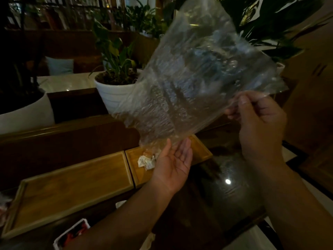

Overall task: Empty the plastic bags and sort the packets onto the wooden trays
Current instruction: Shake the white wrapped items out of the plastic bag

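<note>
My left hand [173, 159] lies flat, palm up, under the lower end of the clear plastic bag [191, 74]; my right hand [255, 120] pinches the bag's edge, holding it tilted above the worktop [207, 204]. Just beyond my left palm, white packets [146, 161] lie on the right-hand wooden tray [201, 150].

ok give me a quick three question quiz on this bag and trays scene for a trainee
1. True or false: the right hand pinches an edge of the clear plastic bag.
2. Which wooden tray holds the white packets? A) the left tray B) the right tray
3. Fill in: the left hand is held palm up and ____ under the bag.

Key: 1 true; 2 B; 3 open
</note>
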